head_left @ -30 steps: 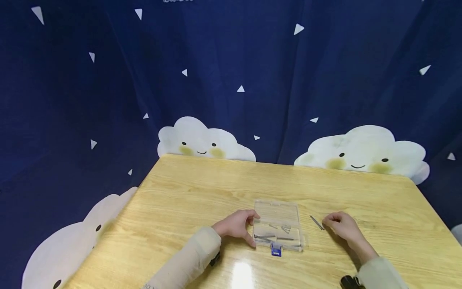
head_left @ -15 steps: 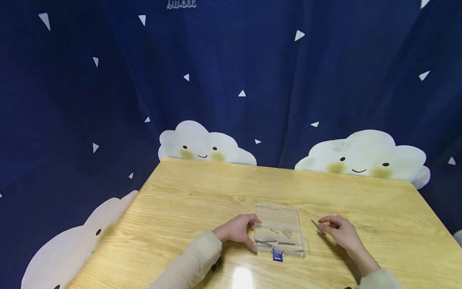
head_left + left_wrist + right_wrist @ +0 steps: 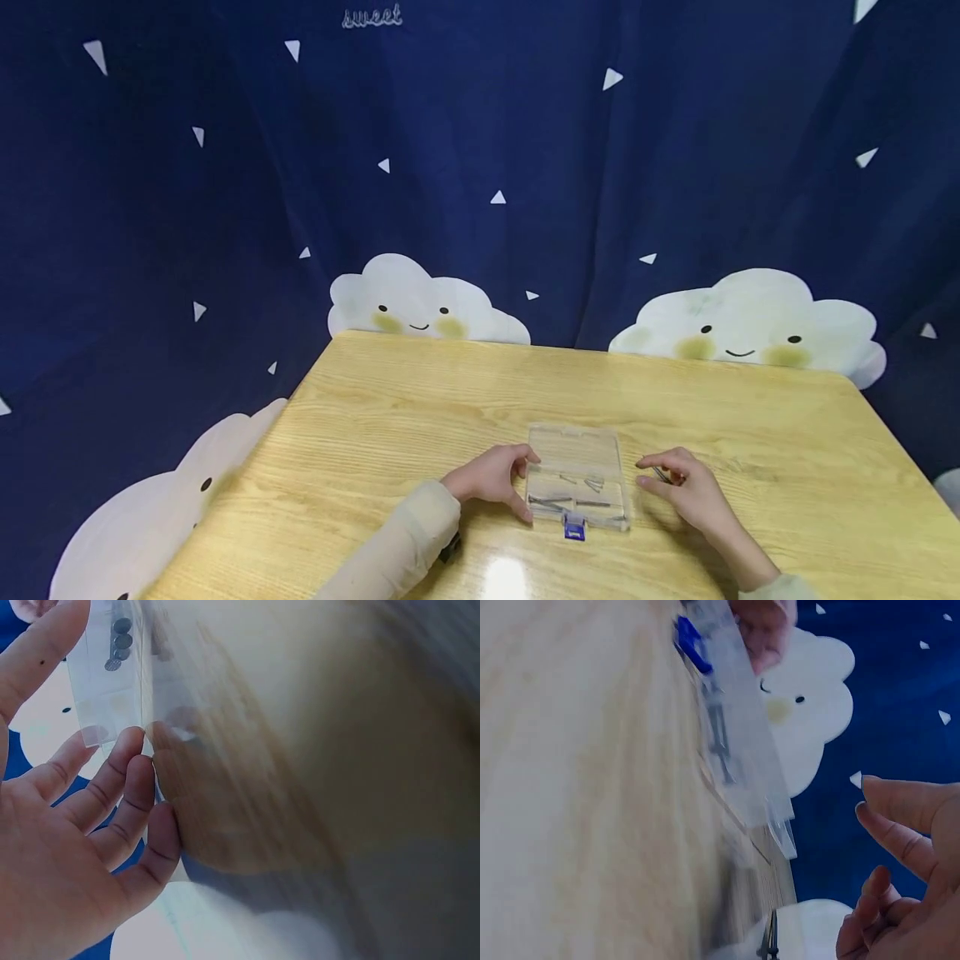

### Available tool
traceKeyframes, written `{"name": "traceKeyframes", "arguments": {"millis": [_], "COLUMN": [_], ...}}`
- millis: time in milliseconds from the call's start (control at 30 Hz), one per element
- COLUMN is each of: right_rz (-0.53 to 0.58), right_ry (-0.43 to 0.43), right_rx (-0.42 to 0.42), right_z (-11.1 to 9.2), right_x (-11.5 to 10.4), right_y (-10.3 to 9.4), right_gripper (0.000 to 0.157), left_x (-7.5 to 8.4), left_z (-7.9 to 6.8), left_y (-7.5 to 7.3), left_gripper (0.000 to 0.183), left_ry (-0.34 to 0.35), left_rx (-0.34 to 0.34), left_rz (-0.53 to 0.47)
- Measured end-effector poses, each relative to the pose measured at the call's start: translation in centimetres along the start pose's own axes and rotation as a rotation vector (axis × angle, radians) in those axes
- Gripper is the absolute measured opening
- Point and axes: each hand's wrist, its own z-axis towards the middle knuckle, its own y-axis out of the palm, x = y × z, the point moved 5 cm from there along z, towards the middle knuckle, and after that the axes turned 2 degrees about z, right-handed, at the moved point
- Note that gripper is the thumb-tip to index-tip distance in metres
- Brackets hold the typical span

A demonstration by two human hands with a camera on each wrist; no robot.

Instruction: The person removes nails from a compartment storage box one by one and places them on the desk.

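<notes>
A clear plastic box (image 3: pixel 576 448) lies with its lid raised and its blue latch (image 3: pixel 573 528) toward me. Nails (image 3: pixel 551 503) of several sizes lie inside it. My left hand (image 3: pixel 493 473) holds the box's left side, thumb near the front corner and fingers farther back. In the left wrist view, curved fingers (image 3: pixel 139 784) touch the box's edge. My right hand (image 3: pixel 692 490) is over the table right of the box, thumb and forefinger apart. Loose nails (image 3: pixel 661 474) show between them. The right wrist view shows these nails (image 3: pixel 772 937) apart from the fingertips.
The wooden table (image 3: pixel 375 392) reaches back to a dark blue curtain (image 3: pixel 450 125) with white clouds and triangles. A bright reflection (image 3: pixel 504 577) lies on the table in front of the box.
My right hand has moved left, and its thumb and forefinger have spread on either side of the nails. My left hand stays on the box. The head view has tilted slightly upward.
</notes>
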Motion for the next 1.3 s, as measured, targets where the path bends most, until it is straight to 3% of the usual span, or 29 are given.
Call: {"name": "traceKeyframes", "arguments": {"millis": [233,500,767,1067,1300], "right_rz": [0.041,0.047,0.063,-0.044,-0.184], "right_ry": [-0.146,-0.215,-0.346,-0.343,-0.389], "right_rx": [-0.010,-0.116,-0.133,-0.200,-0.157], "right_z": [-0.7,-0.8,-1.2,-0.9,-0.7], "right_x": [-1.3,-1.6,-2.3,-2.0,-2.4], "right_y": [1.6,3.5,4.0,4.8,5.4], "right_gripper": [0.020,0.014,0.014,0.018,0.021], "left_x": [0.1,0.2,0.3,0.2,0.3], "left_z": [-0.2,-0.2,-0.1,-0.1,0.0], "left_y": [-0.3,-0.5,-0.4,-0.1,-0.2], "left_gripper": [0.070,0.071,0.072,0.072,0.071], "left_ry": [-0.007,-0.009,0.004,0.013,0.001], "left_rx": [0.001,-0.002,-0.009,-0.011,-0.011], "left_rz": [-0.015,-0.003,-0.005,0.002,-0.004]}}
